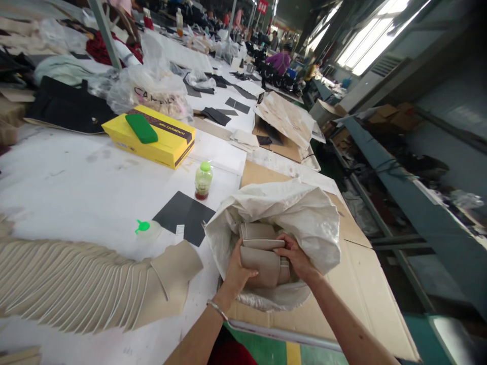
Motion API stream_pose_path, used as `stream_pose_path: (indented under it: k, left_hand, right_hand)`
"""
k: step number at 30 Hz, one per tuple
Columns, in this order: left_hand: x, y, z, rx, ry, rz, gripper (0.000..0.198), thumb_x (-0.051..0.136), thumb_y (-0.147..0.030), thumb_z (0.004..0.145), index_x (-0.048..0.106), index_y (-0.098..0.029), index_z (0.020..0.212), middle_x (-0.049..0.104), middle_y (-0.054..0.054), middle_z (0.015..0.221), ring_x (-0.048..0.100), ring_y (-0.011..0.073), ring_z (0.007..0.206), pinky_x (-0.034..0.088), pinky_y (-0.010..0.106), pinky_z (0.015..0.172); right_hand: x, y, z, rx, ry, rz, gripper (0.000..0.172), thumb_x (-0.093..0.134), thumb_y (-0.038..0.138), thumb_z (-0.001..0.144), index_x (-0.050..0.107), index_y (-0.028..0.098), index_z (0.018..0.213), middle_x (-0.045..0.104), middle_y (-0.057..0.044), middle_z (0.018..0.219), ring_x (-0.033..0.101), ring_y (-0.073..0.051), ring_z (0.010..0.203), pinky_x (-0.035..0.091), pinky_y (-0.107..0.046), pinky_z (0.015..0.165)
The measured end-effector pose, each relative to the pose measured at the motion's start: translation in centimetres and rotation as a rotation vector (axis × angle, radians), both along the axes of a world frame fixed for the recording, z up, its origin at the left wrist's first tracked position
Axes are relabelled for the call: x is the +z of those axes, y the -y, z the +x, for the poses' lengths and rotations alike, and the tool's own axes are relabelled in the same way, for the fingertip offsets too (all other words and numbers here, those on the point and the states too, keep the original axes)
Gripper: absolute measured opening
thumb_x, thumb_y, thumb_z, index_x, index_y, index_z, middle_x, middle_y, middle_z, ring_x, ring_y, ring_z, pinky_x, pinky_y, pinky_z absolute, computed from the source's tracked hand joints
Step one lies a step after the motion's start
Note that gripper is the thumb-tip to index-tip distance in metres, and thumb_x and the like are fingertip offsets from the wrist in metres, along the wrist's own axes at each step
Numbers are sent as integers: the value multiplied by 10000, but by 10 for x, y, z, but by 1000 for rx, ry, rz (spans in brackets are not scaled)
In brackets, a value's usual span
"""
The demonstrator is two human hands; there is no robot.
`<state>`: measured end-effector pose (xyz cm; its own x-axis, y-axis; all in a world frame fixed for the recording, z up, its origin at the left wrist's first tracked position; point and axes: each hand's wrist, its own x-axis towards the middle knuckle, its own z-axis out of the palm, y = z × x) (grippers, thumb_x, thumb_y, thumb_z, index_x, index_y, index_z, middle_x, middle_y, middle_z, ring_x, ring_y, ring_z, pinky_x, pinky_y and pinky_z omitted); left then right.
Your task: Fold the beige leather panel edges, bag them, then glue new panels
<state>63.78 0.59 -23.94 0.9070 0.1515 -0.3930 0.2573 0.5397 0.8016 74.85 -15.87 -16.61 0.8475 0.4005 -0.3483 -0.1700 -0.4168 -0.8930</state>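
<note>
Both my hands reach into a white woven sack [315, 218] whose mouth gapes upward on the cardboard-covered table end. Inside are stacks of beige curved pieces [261, 261]. My left hand [238, 271] grips the left side of the nearer stack, thumb over its face. At the right, my right hand [294, 256] has its fingers closed on the edges of the pieces. Parts of the fingers and the sack's bottom are hidden. On the table to the left, a long fanned row of similar beige pieces [87, 284] lies overlapped.
A dark grey sheet [184, 215], a small green-capped bottle [203, 181] and a green-and-clear lid [146, 228] lie beyond the row. Farther back stands a yellow box [152, 139] with a green case [141, 128] on it. A metal shelf [380, 167] runs along the right.
</note>
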Motion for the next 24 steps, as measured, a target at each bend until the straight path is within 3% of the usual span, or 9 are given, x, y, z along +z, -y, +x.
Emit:
stream_pose_path:
  k: [6, 13, 15, 20, 22, 24]
  left_hand:
    - [-1, 5, -8, 7, -11, 80, 1026, 704, 7, 488, 345, -190, 1429, 517, 82, 1350, 447, 275, 1267, 313, 359, 1099]
    - [-8, 6, -10, -13, -2, 130, 1031, 708, -5, 516, 317, -212, 1447, 490, 83, 1364, 438, 282, 1273, 307, 372, 1096]
    - [-6, 7, -9, -10, -4, 265, 1035, 735, -30, 525, 309, -208, 1451, 476, 97, 1347, 429, 289, 1274, 304, 377, 1095]
    - [10, 10, -4, 12, -239, 832, 1000, 782, -207, 634, 251, -146, 1479, 481, 151, 1278, 459, 330, 1228, 329, 422, 1060]
    - [16, 13, -5, -81, -329, 909, 890, 709, -301, 751, 239, -115, 1484, 510, 187, 1262, 541, 338, 1149, 404, 425, 980]
    - [18, 16, -6, -208, -373, 870, 815, 616, -364, 837, 215, -90, 1491, 553, 223, 1239, 607, 343, 1072, 455, 415, 899]
  right_hand:
    - [-2, 7, -10, -12, -5, 7, 131, 651, 223, 648, 561, 228, 743, 599, 30, 818, 546, -200, 850, 389, -308, 788]
    - [-3, 5, -11, -27, 14, 25, 109, 668, 220, 655, 574, 222, 711, 605, 28, 798, 548, -193, 840, 390, -302, 789]
    - [-5, 5, -11, -39, 21, 26, 126, 690, 237, 655, 584, 220, 721, 606, 28, 778, 555, -192, 812, 403, -300, 761]
    - [-11, 8, 5, -182, 117, 61, 255, 701, 346, 694, 583, 254, 901, 631, 29, 804, 589, -196, 800, 446, -310, 750]
    - [-9, 10, 17, -265, 196, 82, 316, 697, 369, 707, 572, 280, 983, 649, 24, 882, 595, -199, 860, 451, -323, 810]
    - [-4, 10, 30, -319, 271, 105, 369, 699, 378, 712, 569, 293, 1047, 655, 16, 939, 597, -202, 889, 453, -332, 841]
